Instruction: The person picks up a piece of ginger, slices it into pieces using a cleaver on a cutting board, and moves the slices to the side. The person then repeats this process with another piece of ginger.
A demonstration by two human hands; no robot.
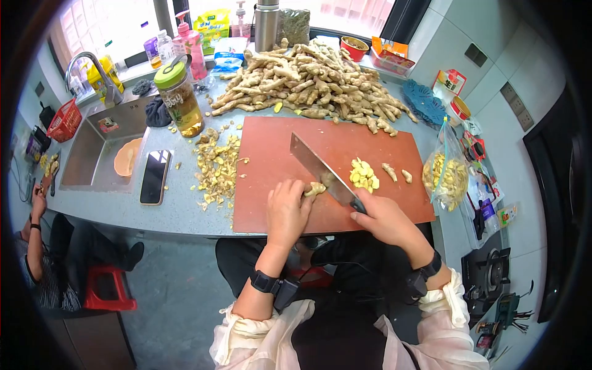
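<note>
On the reddish-brown cutting board [265,148], my left hand [287,209] holds down a piece of ginger [315,189], its fingers curled over the left end. My right hand [383,217] grips the black handle of a cleaver [317,165], whose wide blade slants up and to the left, close beside the ginger's right end. A small pile of sliced ginger [364,174] lies right of the blade. Two small ginger pieces [388,171] rest farther right on the board.
A big heap of ginger [308,80] lies behind the board, with peelings [217,166] at its left. Beyond are a phone [155,177], a jar [179,102] and a sink [92,148]. A bag of slices [445,176] stands right. Another person's hand [39,202] is far left.
</note>
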